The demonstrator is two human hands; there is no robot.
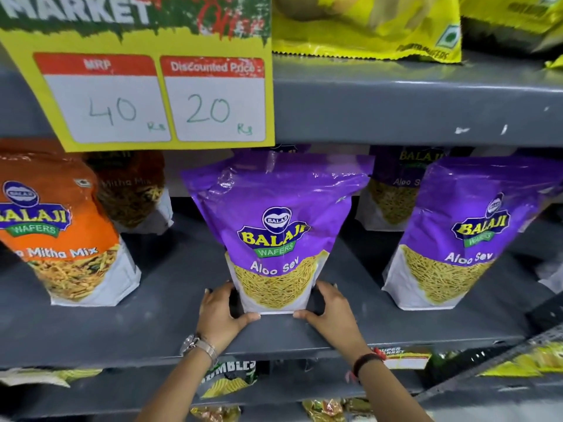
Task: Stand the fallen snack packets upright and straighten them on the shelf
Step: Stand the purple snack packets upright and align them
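A purple Aloo Sev packet (275, 226) stands upright in the middle of the grey shelf (170, 324). My left hand (221, 312) grips its lower left corner and my right hand (330, 312) grips its lower right corner, thumbs at the packet's base. Another purple Aloo Sev packet (469, 236) stands to the right, leaning a little to the right. A third purple packet (396, 190) stands behind, between them. At the left stands an orange Mitha Mix packet (58, 233), tilted, with a second orange packet (134, 193) behind it.
A yellow price sign (152, 86) reading 40 and 20 hangs from the shelf above. Yellow packets (365, 25) lie on that upper shelf. More snack packets (228, 382) fill the shelf below my wrists.
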